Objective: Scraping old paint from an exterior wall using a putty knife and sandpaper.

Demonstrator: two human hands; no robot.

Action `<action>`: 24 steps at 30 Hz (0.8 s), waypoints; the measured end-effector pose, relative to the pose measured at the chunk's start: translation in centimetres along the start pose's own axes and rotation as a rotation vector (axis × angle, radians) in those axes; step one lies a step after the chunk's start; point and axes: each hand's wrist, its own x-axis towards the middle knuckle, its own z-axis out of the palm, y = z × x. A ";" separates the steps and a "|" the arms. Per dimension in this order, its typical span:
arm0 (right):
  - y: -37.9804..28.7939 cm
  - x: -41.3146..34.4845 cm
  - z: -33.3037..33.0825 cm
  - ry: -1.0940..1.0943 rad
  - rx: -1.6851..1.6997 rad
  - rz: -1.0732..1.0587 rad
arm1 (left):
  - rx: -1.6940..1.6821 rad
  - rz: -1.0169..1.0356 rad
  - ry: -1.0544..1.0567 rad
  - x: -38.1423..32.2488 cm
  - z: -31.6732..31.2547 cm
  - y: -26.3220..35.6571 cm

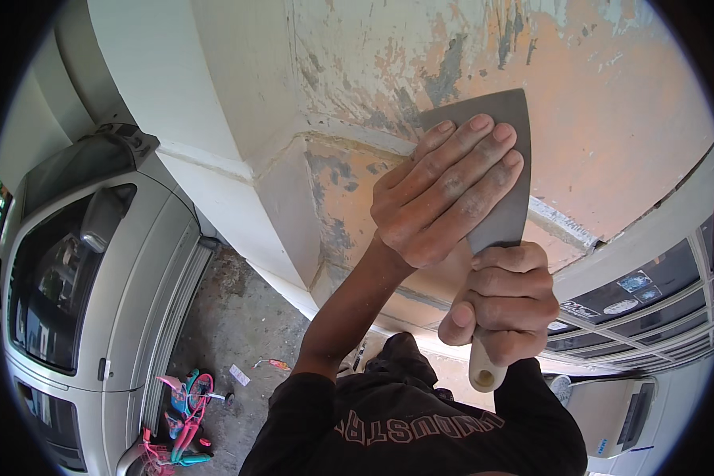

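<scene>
A wide putty knife, its grey blade (503,208) tilted up against the wall (577,119), is in both of my hands. My right hand (506,303) is closed around its pale handle, whose holed end sticks out below the fist. My left hand (449,190) lies flat on the blade with the fingers stretched towards its broad edge. Patches of peach, pale green and grey cover the wall around the blade. A narrow ledge (556,223) crosses the wall behind the hands; part of it is hidden by them and the blade.
A white pillar (214,178) juts out left of the wall. Beyond it a silver vehicle (125,262) is parked on the concrete floor (232,327), beside a pink and teal child's bicycle (184,422). At the right is a white-framed window (636,303) with stickers.
</scene>
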 end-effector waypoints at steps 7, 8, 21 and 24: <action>-1.1 -1.4 3.0 0.139 -0.151 0.026 | -0.073 0.100 -0.135 0.4 -1.6 -1.1; -1.3 -1.4 3.4 0.138 -0.173 0.034 | -0.110 0.116 -0.141 0.6 -1.7 -1.3; -0.6 -1.5 2.0 0.070 -0.066 0.046 | -0.024 0.199 -0.137 0.7 -1.3 -1.7; -0.8 -1.5 2.6 0.028 -0.176 0.018 | -0.033 0.182 -0.131 0.4 -1.5 -1.9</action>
